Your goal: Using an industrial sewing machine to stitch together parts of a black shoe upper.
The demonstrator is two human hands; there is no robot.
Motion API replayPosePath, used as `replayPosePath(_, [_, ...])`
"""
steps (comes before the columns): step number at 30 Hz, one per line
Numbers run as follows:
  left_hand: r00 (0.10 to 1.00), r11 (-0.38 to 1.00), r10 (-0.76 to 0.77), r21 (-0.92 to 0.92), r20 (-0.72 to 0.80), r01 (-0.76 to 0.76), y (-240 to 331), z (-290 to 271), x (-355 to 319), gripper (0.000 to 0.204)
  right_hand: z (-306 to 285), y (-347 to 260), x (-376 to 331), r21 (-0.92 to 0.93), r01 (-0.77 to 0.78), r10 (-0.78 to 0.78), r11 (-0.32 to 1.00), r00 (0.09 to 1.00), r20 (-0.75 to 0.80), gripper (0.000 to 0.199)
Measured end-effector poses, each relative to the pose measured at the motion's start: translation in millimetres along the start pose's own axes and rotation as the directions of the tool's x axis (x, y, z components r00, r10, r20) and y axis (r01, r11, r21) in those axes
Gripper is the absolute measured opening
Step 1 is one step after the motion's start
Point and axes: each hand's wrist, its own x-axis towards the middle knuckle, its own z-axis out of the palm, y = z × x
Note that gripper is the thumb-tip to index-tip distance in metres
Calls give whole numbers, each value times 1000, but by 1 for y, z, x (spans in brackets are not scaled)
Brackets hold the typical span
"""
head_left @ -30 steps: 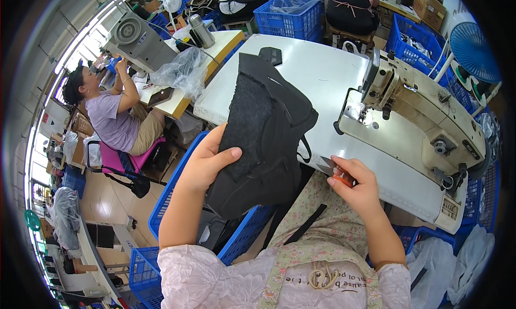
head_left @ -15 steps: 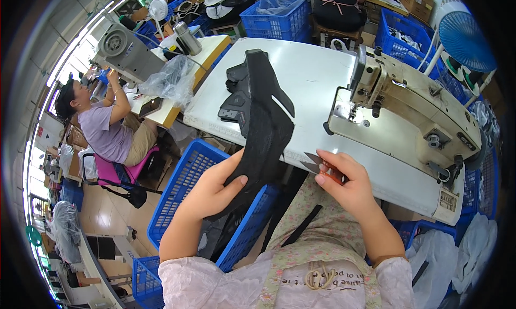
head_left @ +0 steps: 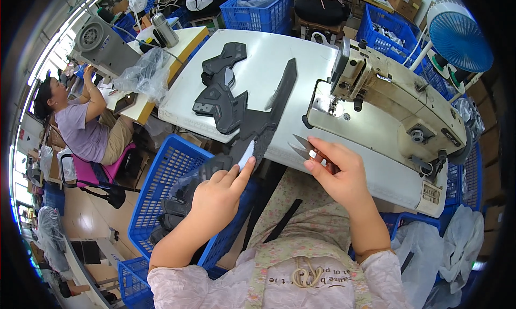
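Note:
A long black cut piece of sheet material [head_left: 280, 96] lies partly on the white table, its near end over the front edge. At that end my left hand [head_left: 217, 197] is closed on the piece, fingertips beside a narrow white patch [head_left: 247, 154]. To the right, my right hand [head_left: 339, 172] grips thread snips [head_left: 322, 157] with reddish-brown handles. The snips' two pointed blades stand apart and aim left toward the piece, not touching it. Left of the piece, shaped black parts [head_left: 221, 102] lie overlapping on the table.
An off-white sewing machine [head_left: 400, 96] stands on the right of the white table [head_left: 293, 45]. Below my left arm is a blue basket [head_left: 166, 172] of black parts. A blue fan [head_left: 461, 40] is at far right. Another person [head_left: 83, 121] sits at left beside a neighbouring table.
The black piece, held up over the table's left part, has been lowered and turned, baring the parts and showing the white patch. My right hand keeps the snips. The whole view has shifted slightly.

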Motion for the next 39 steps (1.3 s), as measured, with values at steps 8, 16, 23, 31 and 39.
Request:
replayPosePath(8, [999, 965, 6, 261, 37, -16, -3, 18, -3, 71, -10, -23, 7, -290, 39, -30, 956, 999, 38, 27])
replayPosePath(16, [994, 937, 95, 332, 59, -110, -4, 21, -1, 78, -9, -24, 16, -419, 60, -16, 906, 994, 107, 21])
replayPosePath(23, [991, 921, 104, 368, 79, -126, -6, 18, 3, 81, -10, -26, 18, -464, 19, 53, 886, 988, 142, 21])
replayPosePath(31, [990, 904, 128, 404, 60, -141, -7, 15, 4, 78, -13, -21, 18, -427, -35, 107, 904, 983, 148, 19])
replayPosePath(39, [990, 900, 126, 413, 67, -142, -7, 13, 4, 76, -15, -17, 20, -261, -172, 217, 950, 964, 152, 19])
